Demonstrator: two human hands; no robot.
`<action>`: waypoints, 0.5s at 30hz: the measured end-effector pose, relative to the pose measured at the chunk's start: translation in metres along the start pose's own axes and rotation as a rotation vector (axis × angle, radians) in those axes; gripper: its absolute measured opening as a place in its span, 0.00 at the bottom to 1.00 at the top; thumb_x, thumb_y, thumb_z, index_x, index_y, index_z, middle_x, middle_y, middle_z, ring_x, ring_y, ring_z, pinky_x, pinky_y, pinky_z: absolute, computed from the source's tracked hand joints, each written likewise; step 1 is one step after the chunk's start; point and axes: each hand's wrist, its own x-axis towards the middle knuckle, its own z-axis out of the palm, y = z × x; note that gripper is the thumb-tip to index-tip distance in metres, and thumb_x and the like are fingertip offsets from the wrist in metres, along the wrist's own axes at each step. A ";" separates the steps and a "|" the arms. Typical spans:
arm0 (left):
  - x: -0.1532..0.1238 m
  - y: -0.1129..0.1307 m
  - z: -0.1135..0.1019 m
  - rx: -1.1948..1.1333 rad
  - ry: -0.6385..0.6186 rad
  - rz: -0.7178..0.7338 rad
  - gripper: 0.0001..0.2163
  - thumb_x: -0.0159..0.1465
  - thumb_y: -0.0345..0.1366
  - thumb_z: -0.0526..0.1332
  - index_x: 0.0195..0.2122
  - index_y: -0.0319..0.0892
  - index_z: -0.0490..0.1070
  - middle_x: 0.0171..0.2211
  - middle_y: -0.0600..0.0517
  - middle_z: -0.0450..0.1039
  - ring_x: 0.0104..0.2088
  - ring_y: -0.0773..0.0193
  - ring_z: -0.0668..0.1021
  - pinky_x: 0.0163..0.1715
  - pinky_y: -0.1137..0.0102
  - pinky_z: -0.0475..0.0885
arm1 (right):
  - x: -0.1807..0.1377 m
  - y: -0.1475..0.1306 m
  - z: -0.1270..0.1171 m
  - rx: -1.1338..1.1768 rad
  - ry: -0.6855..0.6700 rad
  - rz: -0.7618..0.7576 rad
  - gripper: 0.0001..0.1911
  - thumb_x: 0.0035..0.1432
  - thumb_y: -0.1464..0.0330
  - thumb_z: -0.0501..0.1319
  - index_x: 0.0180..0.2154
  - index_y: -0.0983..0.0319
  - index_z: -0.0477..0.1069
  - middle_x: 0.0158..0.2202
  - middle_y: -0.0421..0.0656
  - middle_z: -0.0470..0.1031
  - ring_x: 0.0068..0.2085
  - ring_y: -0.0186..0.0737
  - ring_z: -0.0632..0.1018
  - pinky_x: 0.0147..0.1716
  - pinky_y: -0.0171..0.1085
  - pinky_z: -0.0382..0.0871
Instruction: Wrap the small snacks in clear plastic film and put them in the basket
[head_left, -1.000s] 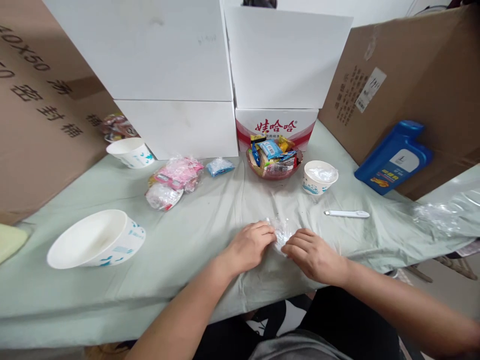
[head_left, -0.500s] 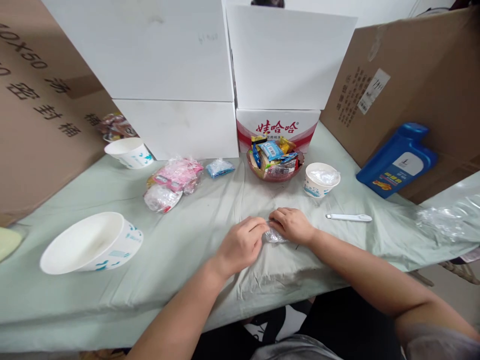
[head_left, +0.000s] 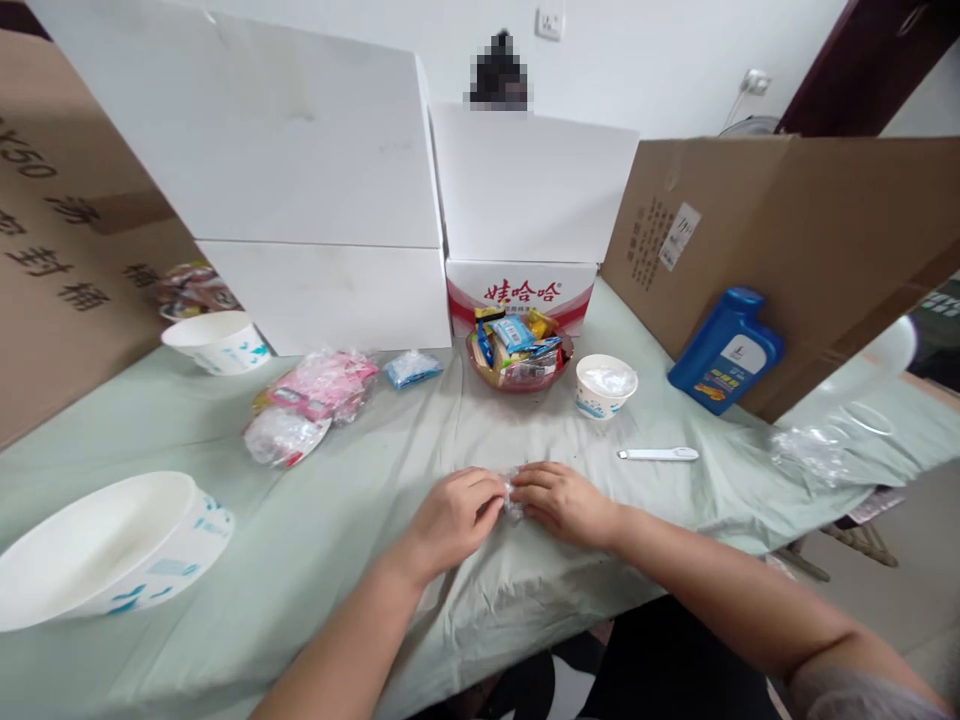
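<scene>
At the table's front, a small crumpled piece of clear plastic wrap lies between my hands, mostly covered by fingers. My left hand pinches its left side with thumb and fingertips. Closed over its right side are the curled fingers of my right hand. Both hands rest low on the green cloth. Beyond the right hand lies a white utility knife. A small paper cup stands behind it, with clear plastic inside.
A red bowl of wrapped snacks stands at the back, beside a blue packet and pink packages. Paper bowls are on the left. A blue bottle leans by a cardboard box. White boxes line the back.
My view has tilted up and turned slightly right, so the table items sit lower and further left. My hands are closer together, and less of the plastic wrap shows between them.
</scene>
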 end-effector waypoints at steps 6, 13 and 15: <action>0.001 -0.004 0.002 0.028 0.022 -0.034 0.08 0.64 0.28 0.54 0.33 0.42 0.73 0.32 0.50 0.76 0.35 0.61 0.77 0.36 0.67 0.74 | -0.004 0.042 -0.070 -0.308 0.401 0.199 0.18 0.67 0.69 0.48 0.50 0.57 0.73 0.52 0.49 0.75 0.55 0.48 0.72 0.54 0.52 0.65; 0.002 -0.002 0.009 -0.031 -0.085 -0.054 0.06 0.62 0.27 0.57 0.33 0.42 0.74 0.35 0.50 0.75 0.41 0.60 0.74 0.43 0.64 0.72 | 0.023 0.100 -0.111 -0.484 -0.228 0.820 0.33 0.65 0.49 0.47 0.54 0.66 0.71 0.53 0.57 0.74 0.54 0.58 0.73 0.50 0.49 0.66; 0.001 -0.003 0.008 -0.027 -0.110 -0.078 0.06 0.61 0.27 0.59 0.34 0.42 0.74 0.37 0.50 0.75 0.43 0.59 0.74 0.45 0.63 0.71 | 0.028 0.109 -0.108 -0.468 -0.289 0.821 0.33 0.62 0.47 0.51 0.53 0.66 0.72 0.51 0.57 0.76 0.52 0.58 0.75 0.48 0.47 0.67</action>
